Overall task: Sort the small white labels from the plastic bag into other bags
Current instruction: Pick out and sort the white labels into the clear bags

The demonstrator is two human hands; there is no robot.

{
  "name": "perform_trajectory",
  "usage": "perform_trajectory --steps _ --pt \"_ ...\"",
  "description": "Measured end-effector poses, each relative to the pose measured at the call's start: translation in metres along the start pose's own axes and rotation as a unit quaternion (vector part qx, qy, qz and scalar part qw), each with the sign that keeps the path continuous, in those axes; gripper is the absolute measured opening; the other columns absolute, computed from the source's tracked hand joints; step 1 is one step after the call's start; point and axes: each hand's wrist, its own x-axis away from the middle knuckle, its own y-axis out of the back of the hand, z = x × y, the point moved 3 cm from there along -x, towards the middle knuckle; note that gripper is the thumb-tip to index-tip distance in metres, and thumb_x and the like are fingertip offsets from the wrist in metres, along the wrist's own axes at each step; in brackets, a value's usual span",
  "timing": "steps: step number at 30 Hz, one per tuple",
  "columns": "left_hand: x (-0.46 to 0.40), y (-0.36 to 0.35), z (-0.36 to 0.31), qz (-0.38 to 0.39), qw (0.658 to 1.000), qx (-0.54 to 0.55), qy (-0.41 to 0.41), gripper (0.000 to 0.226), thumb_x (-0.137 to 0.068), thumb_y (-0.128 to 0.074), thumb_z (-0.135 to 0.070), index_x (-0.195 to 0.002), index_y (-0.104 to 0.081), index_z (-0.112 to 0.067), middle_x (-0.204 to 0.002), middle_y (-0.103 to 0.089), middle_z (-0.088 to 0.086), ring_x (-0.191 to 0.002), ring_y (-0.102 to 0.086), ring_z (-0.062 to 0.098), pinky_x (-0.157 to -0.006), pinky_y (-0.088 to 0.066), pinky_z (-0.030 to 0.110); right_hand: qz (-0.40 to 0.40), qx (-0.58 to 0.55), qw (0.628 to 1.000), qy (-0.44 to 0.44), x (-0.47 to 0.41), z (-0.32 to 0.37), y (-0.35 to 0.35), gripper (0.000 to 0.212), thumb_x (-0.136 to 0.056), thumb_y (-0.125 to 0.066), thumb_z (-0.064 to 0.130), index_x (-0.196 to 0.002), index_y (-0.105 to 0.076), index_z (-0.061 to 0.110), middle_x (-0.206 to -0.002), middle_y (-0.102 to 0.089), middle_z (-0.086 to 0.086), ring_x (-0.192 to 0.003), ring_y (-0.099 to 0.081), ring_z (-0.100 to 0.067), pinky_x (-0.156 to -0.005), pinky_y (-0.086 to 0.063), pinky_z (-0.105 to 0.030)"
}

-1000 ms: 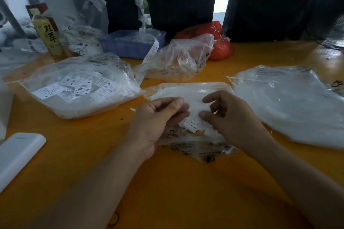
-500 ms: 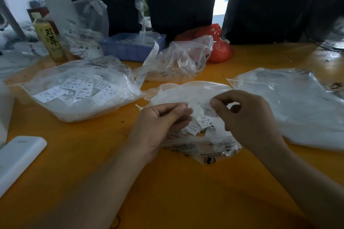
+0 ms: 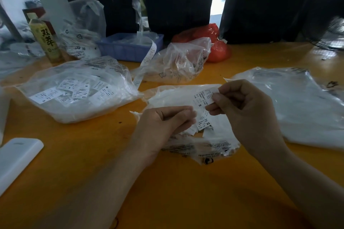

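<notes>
A flat clear plastic bag [image 3: 173, 96] lies on the orange table in front of me, with small white labels [image 3: 203, 123] spilling at its near end. My right hand [image 3: 247, 109] pinches one white label marked S [image 3: 203, 96], lifted above the bag. My left hand [image 3: 167, 124] rests on the bag's near edge with curled fingers holding a bunch of labels. To the left lies a fuller bag [image 3: 78, 89] with several printed labels showing through. A large flat bag [image 3: 297, 106] lies at the right.
A crumpled clear bag [image 3: 178, 61] and a label strip [image 3: 147, 61] sit behind. A blue tray [image 3: 128, 48], red bag [image 3: 210, 41], yellow bottle [image 3: 46, 41] and another clear bag [image 3: 83, 29] line the back. A white block [image 3: 16, 158] lies near left.
My right hand has pulled one label out of the pile and lifted it up and to the right. My left hand has stayed on the bag.
</notes>
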Motion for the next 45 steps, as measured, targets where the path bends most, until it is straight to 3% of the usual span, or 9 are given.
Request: perform_trajectory --steps 10,16,24,29,35,38,40,43,45 --pt "0.001 0.001 0.000 -0.018 1.000 -0.016 -0.003 0.034 -0.077 -0.083 -0.035 -0.102 -0.084 -0.012 -0.100 -0.081 0.014 -0.094 -0.080 0.027 -0.075 -0.063 0.025 0.024 0.083 0.996 0.012 -0.002 -0.010 -0.001 0.018 -0.092 -0.073 0.012 -0.091 -0.065 0.028 -0.079 -0.075 0.011 -0.073 -0.074 -0.008 -0.069 -0.058 -0.018" --pt "0.001 0.003 0.000 -0.038 0.998 -0.050 -0.001 0.031 -0.070 -0.085 -0.041 -0.099 -0.086 -0.028 -0.097 -0.082 0.007 -0.082 -0.080 0.022 -0.067 -0.064 0.027 0.082 0.106 0.991 0.006 0.002 -0.013 -0.008 0.014 -0.092 -0.074 0.019 -0.094 -0.071 0.033 -0.081 -0.074 0.017 -0.074 -0.073 -0.002 -0.068 -0.055 -0.013" --pt "0.000 0.006 0.002 -0.069 0.995 -0.066 -0.005 0.042 -0.064 -0.087 -0.049 -0.100 -0.086 -0.028 -0.103 -0.082 -0.004 -0.083 -0.080 0.018 -0.062 -0.063 0.027 0.109 0.186 0.976 0.021 0.010 -0.008 -0.016 0.020 -0.092 -0.068 0.041 -0.109 -0.078 0.036 -0.089 -0.075 0.023 -0.082 -0.070 0.004 -0.073 -0.060 -0.022" --pt "0.001 0.005 0.002 -0.062 0.994 -0.093 -0.007 0.034 -0.071 -0.086 -0.044 -0.103 -0.084 -0.035 -0.105 -0.082 -0.010 -0.081 -0.081 0.021 -0.072 -0.066 0.031 0.078 0.204 0.975 0.030 0.010 -0.011 -0.017 0.016 -0.091 -0.075 0.027 -0.105 -0.077 0.034 -0.087 -0.072 0.025 -0.082 -0.068 0.006 -0.072 -0.054 -0.011" --pt "0.000 0.010 -0.006 -0.090 0.985 -0.137 -0.061 0.029 -0.084 -0.085 -0.012 -0.104 -0.080 -0.032 -0.099 -0.082 -0.005 -0.082 -0.079 0.016 -0.069 -0.060 0.023 0.011 0.134 0.991 0.004 0.006 -0.012 -0.006 0.019 -0.090 -0.076 0.026 -0.105 -0.069 0.035 -0.085 -0.071 0.020 -0.078 -0.070 0.000 -0.067 -0.053 -0.010" --pt "0.003 0.016 -0.021 -0.128 0.955 -0.231 -0.133 0.033 -0.088 -0.083 -0.014 -0.104 -0.077 -0.042 -0.086 -0.081 -0.007 -0.071 -0.077 0.014 -0.064 -0.063 0.026 -0.008 0.127 0.992 0.011 0.006 -0.009 -0.005 0.016 -0.091 -0.075 0.026 -0.102 -0.068 0.036 -0.087 -0.071 0.020 -0.077 -0.070 -0.001 -0.066 -0.052 -0.009" --pt "0.002 0.032 -0.040 -0.188 0.911 -0.300 -0.210 0.036 -0.091 -0.078 -0.008 -0.102 -0.075 -0.043 -0.094 -0.079 -0.014 -0.076 -0.076 0.007 -0.060 -0.061 0.020 -0.031 0.133 0.990 0.030 0.005 -0.004 -0.002 0.013 -0.093 -0.074 0.024 -0.101 -0.068 0.033 -0.083 -0.071 0.019 -0.077 -0.070 -0.001 -0.066 -0.051 -0.007" --pt "0.001 0.078 -0.071 -0.336 0.800 -0.428 -0.251 0.030 -0.095 -0.070 -0.003 -0.112 -0.078 -0.026 -0.106 -0.077 -0.008 -0.078 -0.072 0.003 -0.066 -0.057 0.020 -0.063 0.135 0.987 0.055 0.002 0.003 0.006 0.009 -0.094 -0.071 0.023 -0.101 -0.069 0.029 -0.083 -0.071 0.016 -0.077 -0.070 -0.003 -0.067 -0.051 -0.008" --pt "0.001 0.115 -0.080 -0.402 0.735 -0.500 -0.220 0.027 -0.096 -0.065 0.000 -0.117 -0.078 -0.013 -0.112 -0.079 0.010 -0.090 -0.074 0.020 -0.085 -0.057 0.034 -0.075 0.140 0.985 0.062 0.000 0.006 0.010 0.009 -0.094 -0.070 0.022 -0.100 -0.068 0.029 -0.084 -0.071 0.016 -0.078 -0.070 -0.004 -0.068 -0.052 -0.010"
